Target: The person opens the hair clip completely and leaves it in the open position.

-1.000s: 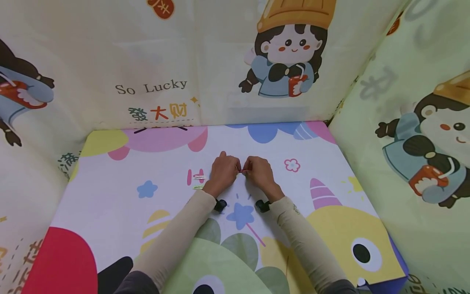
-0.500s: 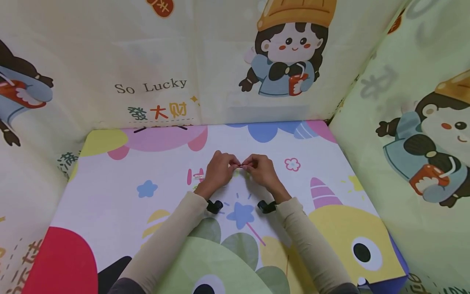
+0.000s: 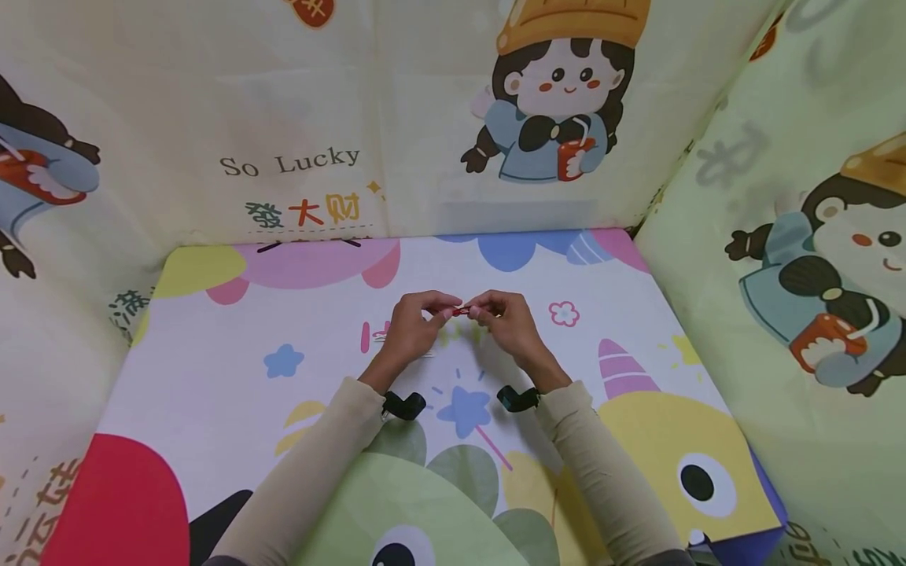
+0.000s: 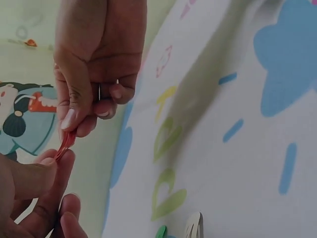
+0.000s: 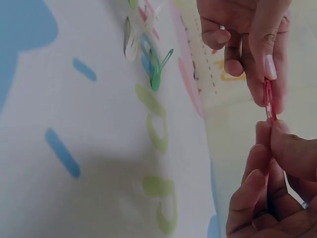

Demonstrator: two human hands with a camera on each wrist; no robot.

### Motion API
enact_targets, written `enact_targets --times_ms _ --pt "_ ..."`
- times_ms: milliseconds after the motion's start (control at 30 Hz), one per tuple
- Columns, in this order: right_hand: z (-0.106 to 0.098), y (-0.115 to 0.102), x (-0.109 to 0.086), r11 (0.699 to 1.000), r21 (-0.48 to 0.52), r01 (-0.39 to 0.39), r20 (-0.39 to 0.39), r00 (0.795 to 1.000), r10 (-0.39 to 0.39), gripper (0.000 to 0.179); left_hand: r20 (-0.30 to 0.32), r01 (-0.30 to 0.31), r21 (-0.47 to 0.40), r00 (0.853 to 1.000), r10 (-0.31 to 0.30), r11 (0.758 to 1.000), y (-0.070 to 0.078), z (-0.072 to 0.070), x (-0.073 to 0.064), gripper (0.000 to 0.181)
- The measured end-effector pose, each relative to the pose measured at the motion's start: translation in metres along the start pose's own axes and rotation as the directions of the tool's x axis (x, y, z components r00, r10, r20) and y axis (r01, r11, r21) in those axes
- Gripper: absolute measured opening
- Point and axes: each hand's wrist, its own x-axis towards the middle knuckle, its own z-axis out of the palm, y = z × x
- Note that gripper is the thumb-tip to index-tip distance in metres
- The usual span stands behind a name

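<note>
Between my two hands is a small red snap hair clip [image 3: 462, 311], held up above the printed table. My left hand [image 3: 414, 321] pinches one end between thumb and forefinger. At the other end, my right hand [image 3: 511, 318] pinches it the same way. In the left wrist view the red clip [image 4: 65, 145] spans the short gap between the fingertips. The right wrist view shows the clip [image 5: 269, 101] as slim and glossy, its ends covered by the fingers. Lower on the table lie a green hair clip [image 5: 155, 74], partly spread, and a white one [image 5: 131, 42].
More small clips lie beside and under my left forearm, partly hidden. The table cover [image 3: 212, 377] carries coloured cartoon prints. Behind it rises a cream printed curtain [image 3: 410, 118], with others at both sides. A black camera [image 3: 519, 398] sits on each wrist.
Both hands have lifted slightly and moved a little farther forward. My left wrist has swung outward to the left, and more of the red clip shows between the fingertips.
</note>
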Motion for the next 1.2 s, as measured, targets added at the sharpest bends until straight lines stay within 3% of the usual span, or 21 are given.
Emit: enact_targets --times_ms 300,633,833,967,1067,1200 --pt "0.005 -0.002 0.000 0.994 0.103 -0.033 -0.001 0.999 0.033 0.014 -0.067 0.044 -0.110 0.996 -0.052 0.993 0.001 -0.003 -0.006 0.017" --pt "0.011 -0.004 0.000 0.986 0.153 -0.067 -0.017 0.997 0.071 0.010 -0.084 0.045 -0.210 0.994 -0.064 0.977 -0.002 -0.004 -0.009 0.014" --pt "0.013 -0.008 -0.001 0.987 0.153 -0.043 -0.022 0.999 0.047 0.011 -0.088 0.052 -0.228 0.993 -0.074 0.972 -0.004 -0.005 -0.011 0.014" --pt "0.013 -0.008 -0.001 0.986 0.159 -0.049 -0.021 0.998 0.053 0.013 -0.079 0.027 -0.159 0.996 -0.040 0.987 -0.003 -0.008 -0.011 0.014" --pt "0.012 -0.007 -0.001 0.983 0.174 -0.060 -0.017 0.998 0.064 0.015 -0.075 -0.036 -0.020 0.997 0.034 0.999 -0.002 -0.009 -0.009 0.015" --pt "0.012 -0.005 -0.002 0.980 0.189 -0.063 0.006 0.998 0.062 0.016 -0.070 -0.125 0.195 0.988 0.141 0.973 -0.001 -0.008 -0.008 0.017"
